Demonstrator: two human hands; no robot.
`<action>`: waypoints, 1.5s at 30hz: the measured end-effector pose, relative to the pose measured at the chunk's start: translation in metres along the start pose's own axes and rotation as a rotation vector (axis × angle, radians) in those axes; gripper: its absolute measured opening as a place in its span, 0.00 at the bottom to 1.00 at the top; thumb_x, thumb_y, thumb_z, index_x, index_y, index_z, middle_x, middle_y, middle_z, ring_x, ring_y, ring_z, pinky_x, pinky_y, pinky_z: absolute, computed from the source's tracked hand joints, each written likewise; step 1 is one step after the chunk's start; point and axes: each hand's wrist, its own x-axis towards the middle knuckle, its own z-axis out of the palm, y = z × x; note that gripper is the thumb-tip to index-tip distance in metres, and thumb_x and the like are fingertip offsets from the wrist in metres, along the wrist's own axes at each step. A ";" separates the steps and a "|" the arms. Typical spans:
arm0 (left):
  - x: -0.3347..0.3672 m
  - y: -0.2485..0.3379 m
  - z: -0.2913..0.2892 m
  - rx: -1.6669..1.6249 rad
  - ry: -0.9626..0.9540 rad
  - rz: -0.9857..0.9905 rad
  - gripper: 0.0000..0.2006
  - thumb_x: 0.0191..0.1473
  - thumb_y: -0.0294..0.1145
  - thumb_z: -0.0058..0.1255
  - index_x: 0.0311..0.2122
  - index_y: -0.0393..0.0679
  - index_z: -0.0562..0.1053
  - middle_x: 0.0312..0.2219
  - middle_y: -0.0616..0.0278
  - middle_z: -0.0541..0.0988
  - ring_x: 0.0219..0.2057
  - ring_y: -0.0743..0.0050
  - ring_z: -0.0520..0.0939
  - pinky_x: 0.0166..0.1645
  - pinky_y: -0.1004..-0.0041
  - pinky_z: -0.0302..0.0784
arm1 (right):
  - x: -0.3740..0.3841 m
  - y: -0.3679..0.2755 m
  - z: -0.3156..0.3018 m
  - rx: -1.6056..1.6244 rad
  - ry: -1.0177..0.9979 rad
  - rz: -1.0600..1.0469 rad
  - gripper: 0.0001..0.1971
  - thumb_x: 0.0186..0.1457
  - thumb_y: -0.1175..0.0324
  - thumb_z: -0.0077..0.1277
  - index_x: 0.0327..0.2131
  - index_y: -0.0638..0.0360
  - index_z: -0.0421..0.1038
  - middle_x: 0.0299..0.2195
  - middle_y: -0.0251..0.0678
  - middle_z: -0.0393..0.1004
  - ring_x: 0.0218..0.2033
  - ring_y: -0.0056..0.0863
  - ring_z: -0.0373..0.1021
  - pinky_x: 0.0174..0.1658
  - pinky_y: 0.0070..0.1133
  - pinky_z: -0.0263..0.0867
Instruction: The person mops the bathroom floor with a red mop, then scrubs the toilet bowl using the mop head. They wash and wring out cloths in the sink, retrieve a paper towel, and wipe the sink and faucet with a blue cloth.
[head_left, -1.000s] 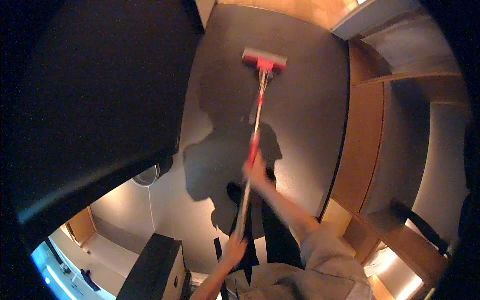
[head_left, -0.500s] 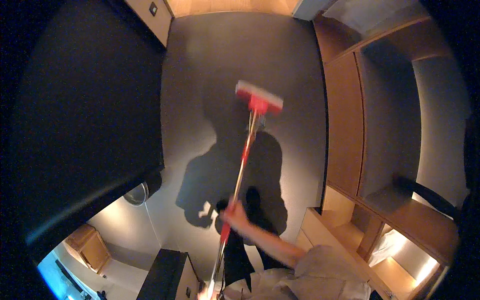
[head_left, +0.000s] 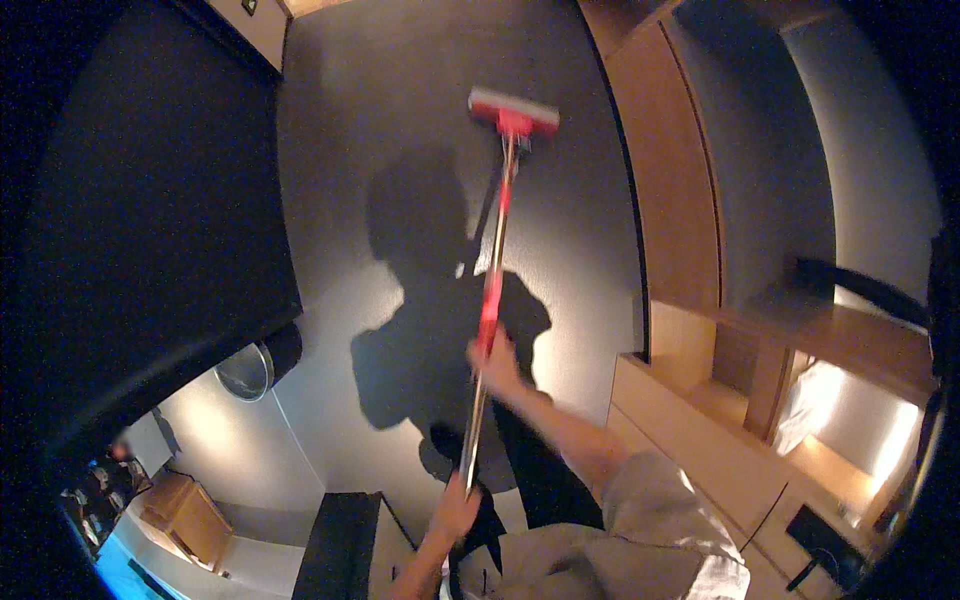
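Observation:
A sponge mop [head_left: 514, 117] with a red head, a pale strip along its far side and a metal pole with red sections reaches away across the grey floor [head_left: 575, 320]. My right hand [head_left: 497, 360] is wrapped round the pole just below a red section. Lower down, near my body, my left hand [head_left: 457, 510] grips the pole's metal lower part. The mop head rests flat or nearly so on the floor, beyond my shadow; its exact contact underneath is hidden.
A large dark padded piece of furniture [head_left: 170, 220] fills the left side, with a round object [head_left: 245, 370] by its near corner. Wooden cabinets [head_left: 680, 180] and pale drawers [head_left: 690, 450] line the right. A wooden box [head_left: 185, 515] and a black-topped cabinet [head_left: 338, 550] stand lower left.
The mop head has moved farther from me across the floor. My right hand has gone forward with the pole, and my left hand has come up into fuller view. The whole view has shifted.

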 end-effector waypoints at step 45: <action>-0.375 -0.289 0.225 -0.507 0.466 -0.330 0.15 0.54 0.39 0.53 0.33 0.36 0.68 0.19 0.56 0.72 0.23 0.72 0.72 0.27 0.68 0.69 | -0.348 0.170 0.244 -0.530 -0.128 -0.587 0.19 0.47 0.73 0.46 0.44 0.67 0.59 0.35 0.55 0.65 0.36 0.53 0.68 0.40 0.43 0.66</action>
